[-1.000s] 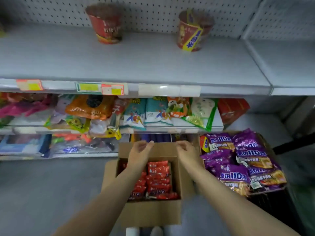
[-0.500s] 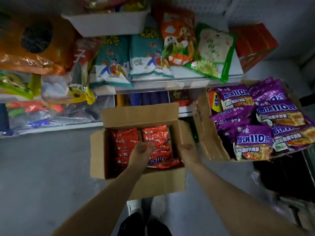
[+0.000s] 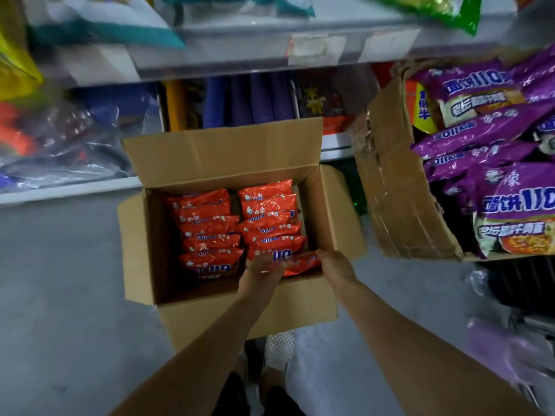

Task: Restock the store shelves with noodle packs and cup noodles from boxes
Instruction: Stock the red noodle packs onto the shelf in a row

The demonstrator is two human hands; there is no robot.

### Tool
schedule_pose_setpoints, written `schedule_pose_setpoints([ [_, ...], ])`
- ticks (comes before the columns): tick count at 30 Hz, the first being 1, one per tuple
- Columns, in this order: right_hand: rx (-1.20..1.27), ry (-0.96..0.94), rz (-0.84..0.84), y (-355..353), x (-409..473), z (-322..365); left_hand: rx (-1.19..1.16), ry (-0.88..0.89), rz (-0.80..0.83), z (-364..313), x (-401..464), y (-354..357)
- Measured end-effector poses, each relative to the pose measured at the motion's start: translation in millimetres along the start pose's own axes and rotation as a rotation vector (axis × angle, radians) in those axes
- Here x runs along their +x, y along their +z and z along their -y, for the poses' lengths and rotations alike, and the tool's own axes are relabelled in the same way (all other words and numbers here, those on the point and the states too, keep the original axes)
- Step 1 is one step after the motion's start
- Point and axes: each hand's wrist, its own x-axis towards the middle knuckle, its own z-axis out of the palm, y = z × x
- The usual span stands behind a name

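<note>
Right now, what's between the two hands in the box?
Head view: the nearest red noodle pack, gripped at its ends by left hand and right hand.

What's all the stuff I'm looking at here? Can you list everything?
open cardboard box: one, brown, on the grey floor, centre.
red noodle packs: about a dozen, red-orange, in two rows inside that box.
second cardboard box: one, brown and torn, to the right.
purple noodle packs: several, purple, piled in the second box.
shelf: one, pale grey, across the top, with paper labels on its edge.
bagged goods: several, mixed colours, blurred, under the shelf at left.
floor: grey.
left hand: one, fingers on the nearest pack of the right row.
right hand: one, at the other end of that same pack.
</note>
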Motion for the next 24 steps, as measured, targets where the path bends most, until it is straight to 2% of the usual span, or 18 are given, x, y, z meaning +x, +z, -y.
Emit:
schedule_pose_setpoints([
  [14, 0.269, 0.092, 0.009, 25.2, 64.5, -22.4, 0.127, 0.001, -0.014, 41.2, 46.5, 42.7],
  [19, 0.354, 0.118, 0.064, 30.4, 66.7, -23.3, 0.319, 0.093, -0.050, 45.4, 55.0, 49.3],
  [24, 0.348, 0.114, 0.081, 30.7, 73.5, -25.5, 0.402, 0.094, -0.087, 46.6, 62.4, 51.7],
])
